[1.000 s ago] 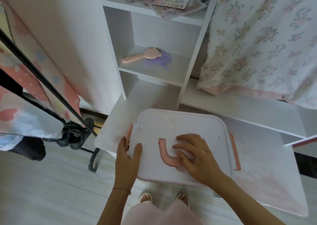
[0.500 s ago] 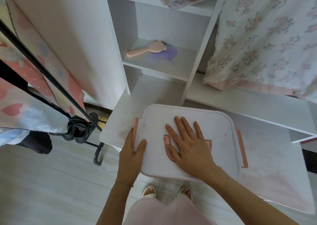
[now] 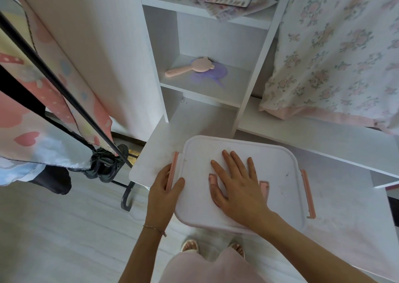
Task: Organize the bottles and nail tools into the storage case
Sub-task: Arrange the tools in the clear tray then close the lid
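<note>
Head view, left to right: the left hand (image 3: pixel 165 193) curls over the pink left latch (image 3: pixel 172 174) of the white storage case (image 3: pixel 278 164), thumb on the lid and fingers down the side, near the desk's (image 3: pixel 345 218) front-left corner. The right hand (image 3: pixel 237 185) lies flat and spread on the lid's middle, covering the pink fold-down handle (image 3: pixel 263 186) and holding nothing. The right latch (image 3: pixel 307 193) sits untouched. The case overhangs the desk's front edge; I judge that hard downward pressure near that edge could tip it off, and a half-caught latch could let the lid spring open.
</note>
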Action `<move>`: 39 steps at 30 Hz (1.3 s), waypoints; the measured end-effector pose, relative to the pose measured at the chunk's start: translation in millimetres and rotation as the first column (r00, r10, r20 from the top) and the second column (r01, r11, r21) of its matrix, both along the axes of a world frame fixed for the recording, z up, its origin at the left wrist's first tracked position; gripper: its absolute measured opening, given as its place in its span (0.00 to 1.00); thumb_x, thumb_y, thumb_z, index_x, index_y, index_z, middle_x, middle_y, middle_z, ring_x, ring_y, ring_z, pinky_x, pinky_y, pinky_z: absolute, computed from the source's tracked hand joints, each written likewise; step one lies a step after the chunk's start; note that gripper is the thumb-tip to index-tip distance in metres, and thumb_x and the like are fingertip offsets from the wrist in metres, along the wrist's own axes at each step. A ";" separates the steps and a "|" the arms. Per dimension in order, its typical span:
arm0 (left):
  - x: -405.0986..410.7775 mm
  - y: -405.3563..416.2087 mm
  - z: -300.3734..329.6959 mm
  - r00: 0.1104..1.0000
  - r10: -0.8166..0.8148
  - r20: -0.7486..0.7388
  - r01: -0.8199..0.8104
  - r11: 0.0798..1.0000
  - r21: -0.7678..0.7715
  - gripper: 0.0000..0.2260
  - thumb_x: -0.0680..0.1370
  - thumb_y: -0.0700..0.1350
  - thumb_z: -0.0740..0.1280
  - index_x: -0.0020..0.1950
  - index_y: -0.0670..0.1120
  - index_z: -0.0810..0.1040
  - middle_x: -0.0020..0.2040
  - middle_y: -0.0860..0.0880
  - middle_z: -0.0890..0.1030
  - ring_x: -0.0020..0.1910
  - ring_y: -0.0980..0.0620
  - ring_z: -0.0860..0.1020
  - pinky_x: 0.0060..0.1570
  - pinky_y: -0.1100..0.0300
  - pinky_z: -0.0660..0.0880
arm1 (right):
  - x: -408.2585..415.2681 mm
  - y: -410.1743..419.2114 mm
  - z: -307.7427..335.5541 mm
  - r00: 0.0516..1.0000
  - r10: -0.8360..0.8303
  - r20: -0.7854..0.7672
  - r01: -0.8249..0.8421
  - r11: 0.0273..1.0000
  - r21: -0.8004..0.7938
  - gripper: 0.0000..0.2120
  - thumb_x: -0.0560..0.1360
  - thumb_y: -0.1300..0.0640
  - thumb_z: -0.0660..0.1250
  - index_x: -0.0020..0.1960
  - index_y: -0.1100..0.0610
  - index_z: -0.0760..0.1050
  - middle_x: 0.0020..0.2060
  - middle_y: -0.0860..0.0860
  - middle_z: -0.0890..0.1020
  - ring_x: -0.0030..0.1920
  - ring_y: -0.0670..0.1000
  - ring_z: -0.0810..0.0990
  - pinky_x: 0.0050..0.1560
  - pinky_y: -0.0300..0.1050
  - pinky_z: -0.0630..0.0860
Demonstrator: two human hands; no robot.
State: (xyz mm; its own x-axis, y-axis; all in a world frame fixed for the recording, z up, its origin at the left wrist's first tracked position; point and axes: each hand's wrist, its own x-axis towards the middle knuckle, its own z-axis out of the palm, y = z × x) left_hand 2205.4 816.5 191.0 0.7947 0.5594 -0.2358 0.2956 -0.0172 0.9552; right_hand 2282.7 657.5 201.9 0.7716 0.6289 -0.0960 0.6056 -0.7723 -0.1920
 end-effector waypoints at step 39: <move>18.5 -1.1 0.0 0.947 -0.214 -0.240 0.288 0.896 0.338 0.27 0.79 0.50 0.59 0.74 0.47 0.52 0.74 0.47 0.57 0.71 0.50 0.60 0.68 0.57 0.59 | 35.3 50.9 -1.6 0.997 0.027 -0.072 0.004 0.915 0.403 0.18 0.78 0.57 0.55 0.67 0.52 0.67 0.73 0.49 0.62 0.74 0.49 0.54 0.73 0.47 0.34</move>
